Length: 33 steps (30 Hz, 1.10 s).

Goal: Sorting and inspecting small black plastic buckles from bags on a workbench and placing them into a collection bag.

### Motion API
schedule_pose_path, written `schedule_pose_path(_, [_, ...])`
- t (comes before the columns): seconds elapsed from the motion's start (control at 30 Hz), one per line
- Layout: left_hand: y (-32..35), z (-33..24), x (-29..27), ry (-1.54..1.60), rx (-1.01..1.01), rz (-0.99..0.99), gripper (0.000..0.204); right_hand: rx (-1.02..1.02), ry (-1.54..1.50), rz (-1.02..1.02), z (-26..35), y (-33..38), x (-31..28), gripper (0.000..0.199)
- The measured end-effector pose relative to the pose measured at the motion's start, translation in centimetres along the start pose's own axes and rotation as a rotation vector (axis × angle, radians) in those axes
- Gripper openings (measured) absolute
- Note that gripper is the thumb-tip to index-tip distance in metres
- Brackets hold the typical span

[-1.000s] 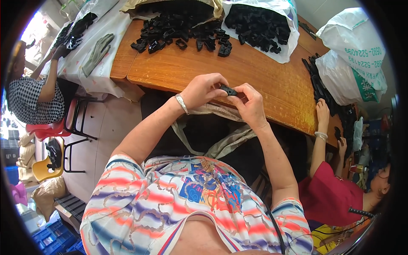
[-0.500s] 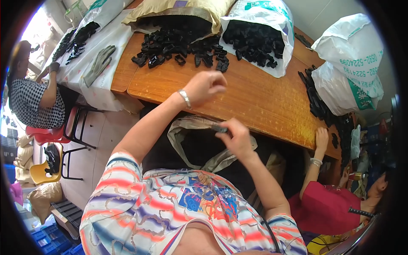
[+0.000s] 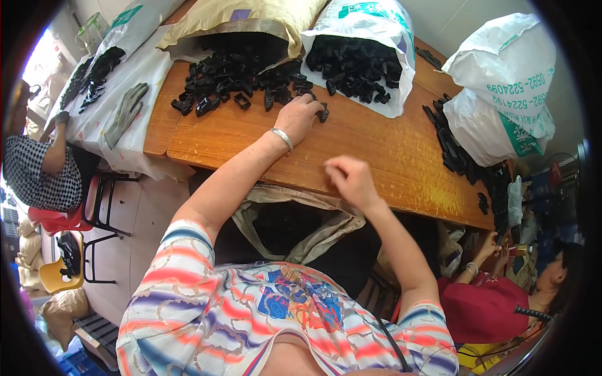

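My left hand (image 3: pixel 296 120), with a bracelet at the wrist, rests on the wooden table at the front edge of a pile of small black plastic parts (image 3: pixel 216 80). Its fingers are bent round a black plastic part (image 3: pixel 323 113) at their right side. My right hand (image 3: pixel 352 180) is above the table's near edge, fingers curled in and thumb close to them. Nothing shows at its fingertips. Below it an open beige sack (image 3: pixel 313 245) hangs against the table edge, with dark contents inside.
A tan sack (image 3: pixel 251 15) and a white sack (image 3: pixel 401 50) spill black parts onto the table (image 3: pixel 389 156). Another white sack (image 3: pixel 501 94) stands right beside long black pieces (image 3: pixel 454 147). Grey gloves (image 3: pixel 127 113) lie left. People sit on both sides, the right one in red (image 3: pixel 483 307).
My left hand has come down onto the pile's edge. My right hand has moved up over the table edge, and the dark part at its fingertips no longer shows. The right co-worker's hand left the table.
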State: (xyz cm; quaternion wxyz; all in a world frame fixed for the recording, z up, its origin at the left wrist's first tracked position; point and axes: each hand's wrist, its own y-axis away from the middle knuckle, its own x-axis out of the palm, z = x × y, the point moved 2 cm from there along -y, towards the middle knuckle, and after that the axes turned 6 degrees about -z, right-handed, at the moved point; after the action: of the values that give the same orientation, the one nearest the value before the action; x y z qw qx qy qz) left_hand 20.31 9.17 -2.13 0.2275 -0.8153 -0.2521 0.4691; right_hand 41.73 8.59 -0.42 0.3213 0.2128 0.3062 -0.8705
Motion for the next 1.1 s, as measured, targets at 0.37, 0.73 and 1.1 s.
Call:
schedule_pose_path(0.37, [2.9, -0.8, -3.5, -0.032, 0.315, 0.044, 0.011, 0.048, 0.522, -0.195, -7.9, -15.4, -0.1, 0.021])
schedule_pose_path(0.73, [4.2, -2.0, -5.5, 0.047, 0.278, 0.188, 0.021, 0.147, 0.541, -0.146, -8.7, -17.2, 0.4, 0.018])
schedule_pose_path(1.1, [4.8, -0.8, -4.9, 0.092, 0.016, 0.048, 0.032, 0.376, 0.292, -0.106, -7.0, -7.3, -1.8, 0.029])
